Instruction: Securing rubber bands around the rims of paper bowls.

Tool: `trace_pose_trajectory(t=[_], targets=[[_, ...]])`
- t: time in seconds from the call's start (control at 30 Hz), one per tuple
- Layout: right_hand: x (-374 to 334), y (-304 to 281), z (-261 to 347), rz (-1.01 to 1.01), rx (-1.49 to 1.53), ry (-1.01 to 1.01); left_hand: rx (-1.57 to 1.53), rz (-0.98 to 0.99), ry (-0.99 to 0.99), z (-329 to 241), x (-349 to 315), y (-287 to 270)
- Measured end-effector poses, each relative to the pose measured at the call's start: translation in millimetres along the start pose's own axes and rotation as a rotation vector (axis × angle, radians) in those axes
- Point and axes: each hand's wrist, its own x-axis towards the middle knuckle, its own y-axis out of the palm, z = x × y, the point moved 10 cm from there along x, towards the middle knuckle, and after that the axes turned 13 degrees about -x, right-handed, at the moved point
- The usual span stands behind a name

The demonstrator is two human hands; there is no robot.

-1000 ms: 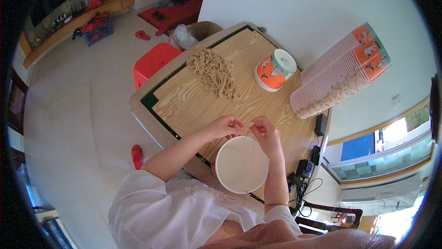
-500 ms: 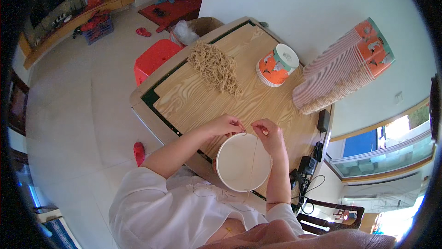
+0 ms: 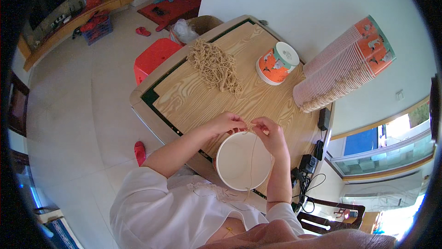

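Observation:
A large paper bucket [image 3: 237, 164], white inside, stands at the table's near edge with its mouth up. At its far rim my left hand [image 3: 229, 123] pinches a thin tan string [image 3: 252, 159]. My right hand [image 3: 271, 135] pinches the same string just to the right, the fingertips of both hands almost touching. From there the string runs down across the bucket's mouth and over its near rim. What the fingers form with the string is too small to make out. Beyond my hands, a tangled heap of tan string [image 3: 214, 67] lies on the wood-grain table [image 3: 184, 111].
A short stack of upside-down orange-and-green paper buckets [image 3: 275, 65] stands near the wall. Long nested bucket stacks [image 3: 338, 72] lean at the right, string draped along them. Black adapters and cables [image 3: 304, 168] line the right edge. A red stool [image 3: 156, 58] is beyond the table's left side.
My fingertips have come closer together, the left hand shifting slightly to the right. The string over the bucket's mouth has changed its curve a little.

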Motion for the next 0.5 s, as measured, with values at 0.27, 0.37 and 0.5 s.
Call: trace_pose_trajectory(t=[0.27,0.37,0.5], targets=[[11,20,-6,0.158,-0.075,0.038,0.026,0.047,-0.006,3,2,3],[17,19,-21,0.105,-0.038,0.045,-0.01,0.049,-0.004,4,2,4],[21,17,-26,0.07,-0.022,0.092,-0.068,0.048,0.009,5,4,3]])
